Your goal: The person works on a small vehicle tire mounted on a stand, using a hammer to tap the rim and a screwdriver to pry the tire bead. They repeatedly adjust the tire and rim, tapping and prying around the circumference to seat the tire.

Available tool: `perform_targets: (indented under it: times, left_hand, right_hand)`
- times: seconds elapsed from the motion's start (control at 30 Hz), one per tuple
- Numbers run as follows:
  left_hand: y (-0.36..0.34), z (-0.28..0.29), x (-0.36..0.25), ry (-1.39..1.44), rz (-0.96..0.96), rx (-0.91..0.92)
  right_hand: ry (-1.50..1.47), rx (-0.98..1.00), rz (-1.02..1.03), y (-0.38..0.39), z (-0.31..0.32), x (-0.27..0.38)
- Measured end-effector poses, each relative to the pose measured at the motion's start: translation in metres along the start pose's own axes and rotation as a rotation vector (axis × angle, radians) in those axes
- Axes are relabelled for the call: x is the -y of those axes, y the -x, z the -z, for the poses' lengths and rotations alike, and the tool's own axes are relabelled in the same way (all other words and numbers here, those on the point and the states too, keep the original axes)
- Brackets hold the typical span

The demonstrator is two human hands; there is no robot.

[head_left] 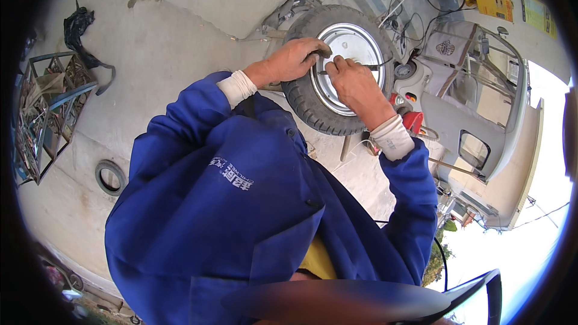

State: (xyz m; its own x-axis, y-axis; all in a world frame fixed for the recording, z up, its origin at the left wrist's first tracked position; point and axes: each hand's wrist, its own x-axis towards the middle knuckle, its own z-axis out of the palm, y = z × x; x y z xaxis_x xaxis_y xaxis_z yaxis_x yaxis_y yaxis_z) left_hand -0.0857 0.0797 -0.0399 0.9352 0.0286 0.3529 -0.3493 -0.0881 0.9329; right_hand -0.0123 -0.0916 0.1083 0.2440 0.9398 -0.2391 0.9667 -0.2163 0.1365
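Blue jkt [180, 204]; hands: R [354, 82] grips blk rod [376, 67], L [290, 61] unclear; grey tyre [298, 99], shiny rim [344, 40]

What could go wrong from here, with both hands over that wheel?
The dark bar-like piece at the right hand might slip and scratch the silver rim. The left hand, bare and close by, could then get knocked. The tyre might shift under pressure.

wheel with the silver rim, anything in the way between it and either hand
Nothing visible blocks either: the left hand and right hand are both over the wheel. A thin dark piece crosses part of the silver rim by the right hand.
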Motion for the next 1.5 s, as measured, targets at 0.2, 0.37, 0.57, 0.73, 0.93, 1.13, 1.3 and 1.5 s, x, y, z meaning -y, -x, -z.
perform_targets:
  times: [0.2, 0.37, 0.57, 0.73, 0.93, 1.13, 1.3, 1.5]
  left_hand:
    - [0.003, 0.0, 0.0, 0.004, 0.039, 0.009]
    - [0.001, 0.0, 0.001, 0.024, -0.024, 0.013]
    - [0.008, -0.007, -0.027, -0.083, 0.01, 0.104]
    - [0.002, -0.02, -0.029, -0.191, 0.002, 0.045]
    - [-0.009, -0.026, -0.052, -0.467, -0.17, 0.096]
    - [-0.009, -0.049, -0.071, -0.334, -0.01, 0.054]
    - [-0.004, -0.065, -0.039, 0.355, 0.266, -0.171]
    - [-0.038, -0.017, -0.006, 0.926, 0.342, 0.347]
  right_hand:
    - [-0.05, 0.269, -0.323, -0.006, 0.016, 0.013]
    - [-0.004, 0.019, -0.043, 0.008, -0.003, 0.007]
    - [-0.294, 0.089, -0.501, 0.006, -0.003, 0.019]
    - [-0.457, 0.069, -0.677, 0.028, 0.022, 0.028]
    - [-0.697, -1.09, -1.094, 0.141, 0.0, 0.032]
    - [-0.841, -1.097, -1.837, 0.268, -0.18, 0.05]
    - [-0.849, -0.794, -1.859, 0.254, -0.273, 0.067]
    - [-0.895, -0.69, -1.731, 0.232, -0.351, 0.041]
